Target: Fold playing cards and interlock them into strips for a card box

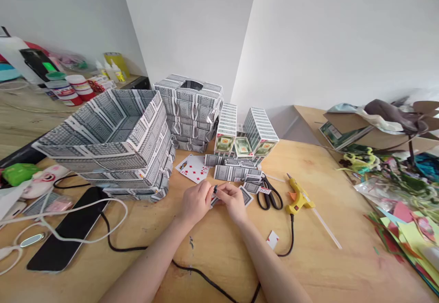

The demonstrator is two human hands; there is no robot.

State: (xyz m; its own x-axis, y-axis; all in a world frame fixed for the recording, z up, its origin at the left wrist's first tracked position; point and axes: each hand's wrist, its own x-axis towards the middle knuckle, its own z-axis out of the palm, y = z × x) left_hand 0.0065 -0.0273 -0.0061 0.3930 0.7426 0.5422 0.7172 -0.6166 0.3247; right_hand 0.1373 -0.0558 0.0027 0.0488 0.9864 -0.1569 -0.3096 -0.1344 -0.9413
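My left hand (196, 203) and my right hand (235, 202) meet above the middle of the table, with fingers pinched together. Between them is a small folded playing card (214, 200), mostly hidden by the fingers. A grey-backed playing card (246, 196) lies just beyond my right hand. Face-up playing cards (194, 167) with red diamonds rest past my left hand. Rows of folded cards (236, 173) stand in front of the hands. To the right are black-handled scissors (270, 197) and a yellow hot glue gun (299, 197) with a glue stick in it.
An open basket made of cards (144, 156) stands left, with a lidded card box (195, 106) behind. Stacked card boxes (262, 131) stand at the back. A phone (68, 229), a black cord (206, 281) and white cables lie left. Coloured scraps (408, 229) crowd the right edge.
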